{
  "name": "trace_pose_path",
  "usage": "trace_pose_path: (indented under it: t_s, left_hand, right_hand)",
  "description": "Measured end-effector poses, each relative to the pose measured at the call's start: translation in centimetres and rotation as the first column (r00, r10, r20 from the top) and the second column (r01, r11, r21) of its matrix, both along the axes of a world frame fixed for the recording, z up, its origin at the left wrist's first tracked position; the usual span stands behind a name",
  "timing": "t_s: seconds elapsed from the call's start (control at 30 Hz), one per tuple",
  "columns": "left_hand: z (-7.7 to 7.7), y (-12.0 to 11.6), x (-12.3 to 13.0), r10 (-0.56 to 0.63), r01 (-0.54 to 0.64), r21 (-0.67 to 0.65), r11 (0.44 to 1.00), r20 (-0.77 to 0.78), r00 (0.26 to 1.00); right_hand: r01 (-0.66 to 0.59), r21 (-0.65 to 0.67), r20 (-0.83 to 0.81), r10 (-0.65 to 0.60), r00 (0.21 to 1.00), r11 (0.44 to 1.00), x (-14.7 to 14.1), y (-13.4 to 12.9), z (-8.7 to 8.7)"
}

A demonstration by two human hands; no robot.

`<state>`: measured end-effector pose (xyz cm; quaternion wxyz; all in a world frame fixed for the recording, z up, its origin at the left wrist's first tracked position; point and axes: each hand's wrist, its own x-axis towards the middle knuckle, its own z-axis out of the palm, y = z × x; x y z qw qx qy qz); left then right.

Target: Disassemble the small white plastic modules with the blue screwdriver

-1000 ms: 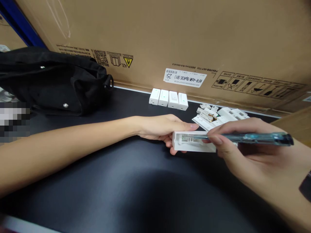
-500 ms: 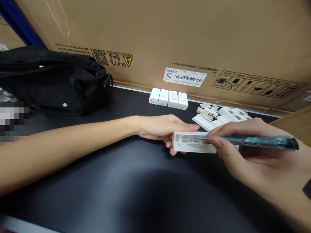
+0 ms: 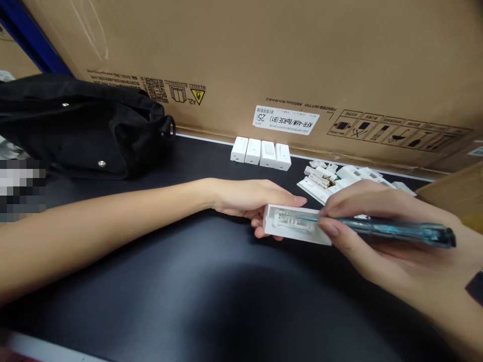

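My left hand [image 3: 253, 194] clamps one white housing [image 3: 298, 232]. My right hand [image 3: 407, 264] pinches one pen-like tool [image 3: 400, 232] — tip at housing.

The tabletop [image 3: 143, 286] is smooth black with pale trim. A black bag [image 3: 94, 125] slumps over its far left corner; four white casings [image 3: 267, 155] stand in a row near the far edge, and loose white parts [image 3: 350, 174] lie heaped towards the far right corner.
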<state>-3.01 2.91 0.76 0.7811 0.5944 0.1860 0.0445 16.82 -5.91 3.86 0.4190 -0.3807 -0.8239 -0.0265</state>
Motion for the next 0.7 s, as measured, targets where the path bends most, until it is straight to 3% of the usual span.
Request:
trace_pose_path:
  t_s: [0.1,0.23,0.33,0.43,0.57,0.7]
  left_hand:
    - [0.2,-0.3,0.0,0.012,-0.01,0.041,0.999,-0.035,0.999]
    - [0.1,-0.9,-0.2,0.13,-0.13,0.03,0.991,0.018,0.991]
    - [0.1,-1.8,-0.5,0.201,-0.212,0.051,0.976,0.162,0.966]
    - [-0.1,-2.8,-0.5,0.253,-0.304,0.179,0.936,0.264,0.931]
    - [-0.6,-3.5,-0.1,0.309,-0.413,0.428,0.804,0.292,0.905]
    - [-1.0,-3.6,0.0,0.352,-0.509,0.633,0.583,0.368,0.861]
  right_hand:
    - [-0.066,0.001,0.037,0.066,0.997,0.998,0.0,0.2,0.2]
    - [-0.15,-0.054,0.001,0.15,0.989,0.987,-0.3,0.3,0.2]
    - [-0.094,-0.011,-0.061,0.093,0.994,0.995,-0.2,0.3,0.1]
    - [0.006,-0.01,-0.1,-0.007,0.995,1.0,0.1,0.3,0.1]
    - [0.048,-0.026,-0.114,-0.051,0.992,0.998,0.2,0.1,0.1]
    - [0.048,-0.012,-0.117,-0.049,0.992,0.999,0.1,-0.1,0.2]
